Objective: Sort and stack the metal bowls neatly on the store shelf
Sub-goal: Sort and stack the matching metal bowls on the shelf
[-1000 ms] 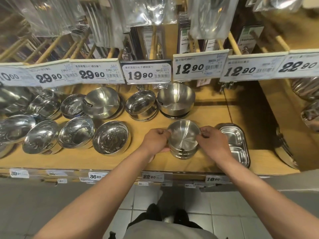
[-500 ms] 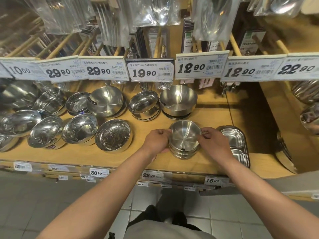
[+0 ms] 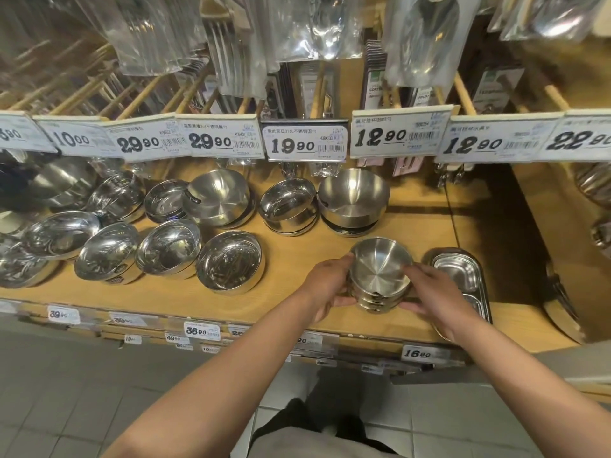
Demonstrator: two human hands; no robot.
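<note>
A short stack of small metal bowls [image 3: 380, 272] stands on the wooden shelf [image 3: 297, 256] near its front edge. My left hand [image 3: 325, 285] grips the stack's left side, thumb at the base and fingers at the rim. On the stack's right side my right hand [image 3: 433, 295] holds it the same way. Behind it sit a large bowl stack [image 3: 353, 200] and a lidded bowl stack [image 3: 288, 206]. Several shiny bowls [image 3: 229, 266] line the shelf to the left.
Stacked divided metal trays [image 3: 463, 276] lie just right of my right hand. Price tags [image 3: 304, 143] hang on a rail above the bowls, with bagged utensils [image 3: 420, 38] on wooden pegs overhead. More metalware sits at the far right [image 3: 595, 183]. Tiled floor lies below.
Both hands have slid lower around the small bowl stack, thumbs now near its base. The camera has shifted slightly; the stack stays in place.
</note>
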